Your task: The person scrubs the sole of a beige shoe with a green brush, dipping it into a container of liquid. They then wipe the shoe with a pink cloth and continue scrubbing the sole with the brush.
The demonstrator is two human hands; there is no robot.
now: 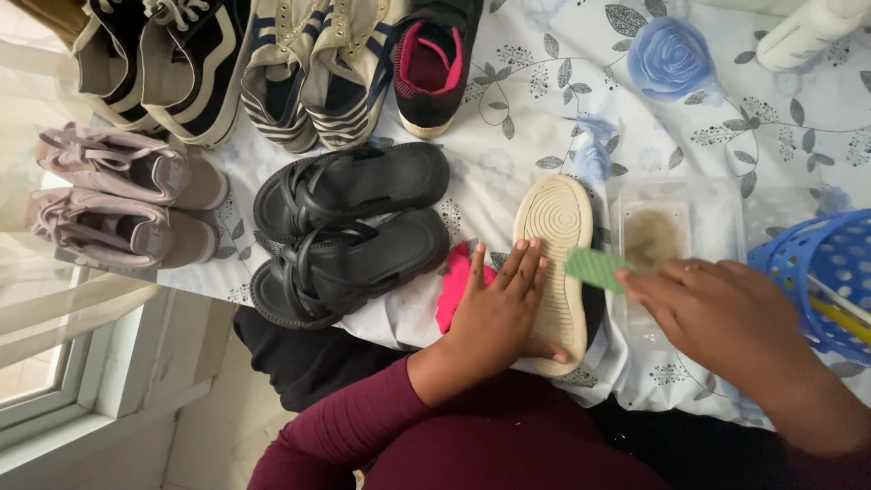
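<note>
A person in a maroon sleeve works at a counter point(689, 118) draped in a white cloth printed with blue roses, seen from a head-worn camera. The left hand point(497, 313) lies flat, fingers spread, pressing down on an upturned shoe point(555, 245) whose pale ridged sole faces the camera; a pink lining shows at the hand's 9 o'clock. The right hand point(726, 318) is closed around a green scrubbing pad point(594, 268), pinched at the fingertips and hanging just at the sole's 3 o'clock edge; whether it touches cannot be told. Just past the pad, at its 2 o'clock, sits a clear plastic tray point(671, 231) with brownish water or residue. A blue perforated basket point(821, 272) stands at the counter's 3 o'clock edge. Ranged from 9 to 12 o'clock of the held shoe are black sandals point(349, 231), pinkish-mauve sneakers point(122, 195), black-and-white sneakers point(177, 59), striped canvas shoes point(318, 77) and a black shoe with pink lining point(434, 68). The step in hand appears to be scrubbing the sole, with the pad poised between tray and shoe. The next move would seem to call for a firm left-hand hold so the shoe does not slide, and pad strokes carried across the ridges toward 9 o'clock.
</note>
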